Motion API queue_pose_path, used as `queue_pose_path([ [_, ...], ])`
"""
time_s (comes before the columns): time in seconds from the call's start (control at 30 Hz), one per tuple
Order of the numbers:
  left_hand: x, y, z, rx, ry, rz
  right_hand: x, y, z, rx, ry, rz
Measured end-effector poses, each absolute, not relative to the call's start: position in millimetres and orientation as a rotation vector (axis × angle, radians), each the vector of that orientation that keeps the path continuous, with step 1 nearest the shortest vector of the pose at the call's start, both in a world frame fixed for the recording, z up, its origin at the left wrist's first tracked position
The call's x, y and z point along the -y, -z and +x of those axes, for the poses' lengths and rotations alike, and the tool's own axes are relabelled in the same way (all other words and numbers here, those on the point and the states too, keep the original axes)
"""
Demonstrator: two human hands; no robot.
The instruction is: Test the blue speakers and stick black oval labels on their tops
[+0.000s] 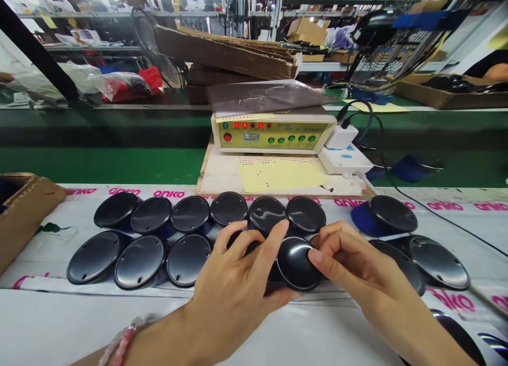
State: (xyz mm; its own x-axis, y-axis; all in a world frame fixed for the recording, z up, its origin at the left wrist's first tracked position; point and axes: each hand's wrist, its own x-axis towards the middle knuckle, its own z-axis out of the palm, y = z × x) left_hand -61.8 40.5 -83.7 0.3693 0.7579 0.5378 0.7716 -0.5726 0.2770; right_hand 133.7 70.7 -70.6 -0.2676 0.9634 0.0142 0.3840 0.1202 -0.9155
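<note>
Two rows of blue, cylinder-like parts with glossy black round tops stand on the white sheet, among them a back-row part (228, 208) and a front-row part (141, 261). My left hand (238, 281) reaches over the front row, its thumb and index finger bracketing one part with a shiny black lid (298, 264). Its other fingers curl over the neighbouring part, mostly hidden. My right hand (357, 265) pinches the right edge of that lid between thumb and bent fingers. The lower body of the held part is covered by my hands.
Behind the rows, a control box (273, 133) with lit red indicators sits on a board, beside a white power plug (342, 137). More black-topped parts (438, 260) stand at right. A cardboard box (29, 212) is at left; a cable (440, 212) crosses the right side.
</note>
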Motion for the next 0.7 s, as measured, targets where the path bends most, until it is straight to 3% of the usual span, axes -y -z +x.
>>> queue_pose_path([
  [0.47,-40.8,83.7,-61.3,1.436,0.985,-2.582,-68.2,71.9,131.9,1.827,-1.000,-1.338],
  [0.7,-40.9,83.8,-60.2,1.399,0.950,-2.574,-66.8,67.7,129.6,2.002,-0.722,-1.283],
])
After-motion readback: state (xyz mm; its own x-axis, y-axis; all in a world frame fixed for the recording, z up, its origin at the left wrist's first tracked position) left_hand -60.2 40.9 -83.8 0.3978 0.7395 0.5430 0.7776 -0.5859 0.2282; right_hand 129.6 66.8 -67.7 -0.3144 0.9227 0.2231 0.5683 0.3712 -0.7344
